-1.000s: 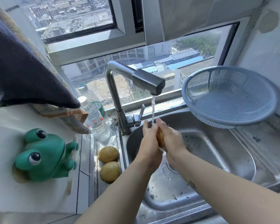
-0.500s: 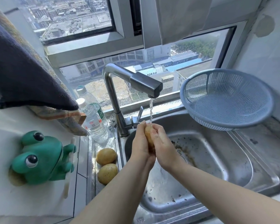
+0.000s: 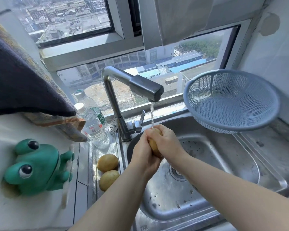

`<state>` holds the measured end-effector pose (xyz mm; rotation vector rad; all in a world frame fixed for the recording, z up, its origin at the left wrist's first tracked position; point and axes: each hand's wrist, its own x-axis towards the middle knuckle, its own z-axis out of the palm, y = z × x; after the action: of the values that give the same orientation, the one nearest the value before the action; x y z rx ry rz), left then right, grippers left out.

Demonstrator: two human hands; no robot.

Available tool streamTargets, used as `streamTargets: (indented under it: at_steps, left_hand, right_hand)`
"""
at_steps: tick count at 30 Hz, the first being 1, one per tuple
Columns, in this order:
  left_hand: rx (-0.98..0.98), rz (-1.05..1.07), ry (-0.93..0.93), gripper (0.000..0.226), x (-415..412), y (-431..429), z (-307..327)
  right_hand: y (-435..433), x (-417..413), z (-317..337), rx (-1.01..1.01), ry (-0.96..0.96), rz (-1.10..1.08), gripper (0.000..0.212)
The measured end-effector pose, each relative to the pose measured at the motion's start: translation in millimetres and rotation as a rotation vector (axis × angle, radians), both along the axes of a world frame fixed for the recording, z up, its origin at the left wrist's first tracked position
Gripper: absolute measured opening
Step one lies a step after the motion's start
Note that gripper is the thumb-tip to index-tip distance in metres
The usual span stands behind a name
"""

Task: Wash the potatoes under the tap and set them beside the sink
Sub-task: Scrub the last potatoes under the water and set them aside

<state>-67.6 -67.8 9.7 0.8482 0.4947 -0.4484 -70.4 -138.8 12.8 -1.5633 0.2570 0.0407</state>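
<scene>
Turned more upright since before: potato [image 3: 153,144], under tap [image 3: 145,88] stream. Clasped between left hand [image 3: 144,156] and right hand [image 3: 168,142], both hands gripping it over sink [image 3: 223,164].

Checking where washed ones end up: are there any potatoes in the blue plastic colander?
No, the blue plastic colander holds nothing, while two yellow potatoes lie on the steel ledge left of the steel sink.

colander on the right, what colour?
The colander is pale blue-grey plastic mesh, shown clearly in the head view.
</scene>
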Motion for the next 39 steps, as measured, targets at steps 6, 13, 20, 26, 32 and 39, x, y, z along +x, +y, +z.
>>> streamTargets:
  at_steps: [6, 13, 20, 26, 32, 39]
  left_hand:
    - [0.08, -0.084, -0.147, 0.028, -13.3, 3.4, 4.1]
    - [0.159, -0.427, -0.313, 0.043, -10.5, 20.9, 7.4]
    - [0.332, -0.497, -0.523, 0.072, -7.8, 27.7, 7.6]
    - [0.238, -0.579, -0.508, 0.069, 0.4, 36.1, 1.5]
    - [0.138, -0.708, -0.387, 0.054, 4.0, 48.9, 7.9]
    - [0.163, -0.689, -0.258, 0.102, 11.2, 46.1, 9.4]
  right_hand:
    - [-0.5, 8.7, 2.6, 0.149, 0.103, -0.079, 0.037]
    - [-4.7, 8.4, -3.4, 0.407, 0.193, -0.114, 0.027]
    - [-17.6, 8.6, 5.4, 0.41, 0.167, 0.283, 0.047]
    - [-22.3, 4.4, 11.1, 0.39, 0.147, 0.406, 0.043]
    - [-44.6, 4.1, 18.7, 0.427, 0.213, 0.599, 0.042]
    - [-38.0, 6.9, 15.1, 0.413, 0.182, 0.469, 0.024]
